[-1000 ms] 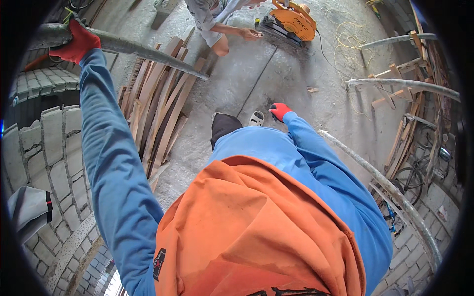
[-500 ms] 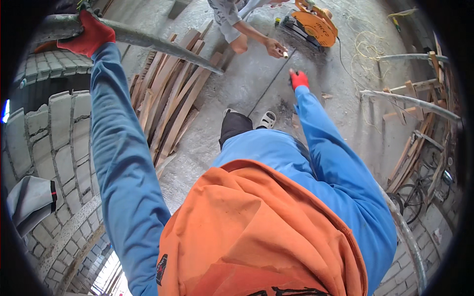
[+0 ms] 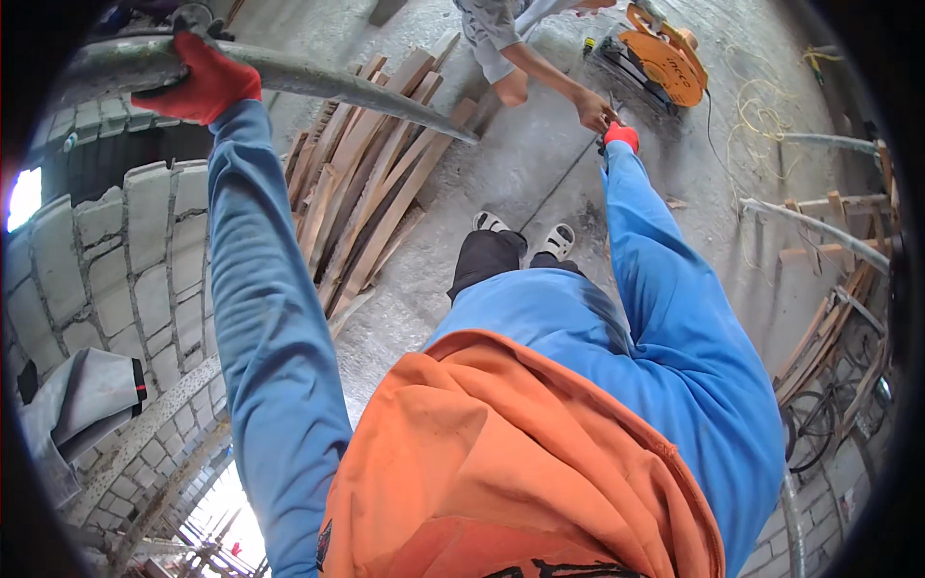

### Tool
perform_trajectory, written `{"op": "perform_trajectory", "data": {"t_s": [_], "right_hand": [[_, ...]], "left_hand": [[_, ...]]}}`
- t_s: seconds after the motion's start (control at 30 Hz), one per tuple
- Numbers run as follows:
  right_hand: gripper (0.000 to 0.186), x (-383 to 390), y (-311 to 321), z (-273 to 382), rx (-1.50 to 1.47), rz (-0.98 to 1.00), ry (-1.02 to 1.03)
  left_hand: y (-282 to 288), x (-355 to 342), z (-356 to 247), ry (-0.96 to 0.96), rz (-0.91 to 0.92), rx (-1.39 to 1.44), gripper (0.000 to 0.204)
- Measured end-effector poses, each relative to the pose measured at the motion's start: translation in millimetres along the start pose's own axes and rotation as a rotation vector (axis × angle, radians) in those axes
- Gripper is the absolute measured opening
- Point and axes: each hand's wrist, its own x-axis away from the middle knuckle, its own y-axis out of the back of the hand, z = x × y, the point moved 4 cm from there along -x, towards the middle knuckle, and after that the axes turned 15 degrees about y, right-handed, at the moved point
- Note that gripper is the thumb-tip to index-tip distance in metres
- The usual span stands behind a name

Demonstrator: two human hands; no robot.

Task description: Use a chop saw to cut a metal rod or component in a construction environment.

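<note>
My left hand [image 3: 214,82], in a red glove, is wrapped round a thick grey metal pipe [image 3: 352,91] that slants across the upper left. My right hand [image 3: 622,137], also red-gloved, reaches down and forward, its fingers closed against a co-worker's bare hand [image 3: 592,112]. A small, thin object [image 3: 614,100] sticks up where the two hands meet; I cannot make out its kind or which hand grips it. My right fingertips are partly hidden.
Long wooden boards [image 3: 371,183] lie stacked beyond my left arm. An orange cut-off saw [image 3: 665,65] stands on the concrete floor, with yellow cord [image 3: 761,116] near it. More pipes [image 3: 819,223] and wood are at right. A block wall [image 3: 135,260] rises at left.
My right hand has moved from just short of the co-worker's hand to touching it. The co-worker's hand, which held out a small pale object, has come nearer. My left hand stays on the pipe.
</note>
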Motion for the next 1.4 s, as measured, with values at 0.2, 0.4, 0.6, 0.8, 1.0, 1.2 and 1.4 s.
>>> {"op": "perform_trajectory", "data": {"t_s": [0.2, 0.4, 0.6, 0.8, 1.0, 1.2, 1.4], "right_hand": [[0.04, 44, 33, -54, -0.893, -0.346, -0.377], [0.039, 152, 152, -12, -1.658, -0.089, 0.029], [0.04, 247, 225, 20, -1.88, 0.086, 0.137], [0.045, 312, 248, 60, -1.912, 0.338, 0.151], [0.058, 354, 266, 103, -1.8, 0.595, 0.419], [0.058, 380, 282, 134, -1.758, 0.69, 0.48], [0.045, 383, 285, 146, -1.774, 0.661, 0.38]], "left_hand": [[6, 6, -1, 0.007, -0.051, -0.063, 0.074], [20, -7, 9, -0.044, -0.071, -0.079, 0.071], [4, 3, -3, 0.017, -0.089, -0.184, 0.069], [8, -3, 2, -0.018, -0.005, -0.127, 0.064], [-1, 11, -21, 0.013, 0.003, -0.139, 0.063], [4, 8, -18, -0.016, -0.006, -0.174, 0.063], [2, 10, -20, -0.003, -0.004, -0.17, 0.065]]}}
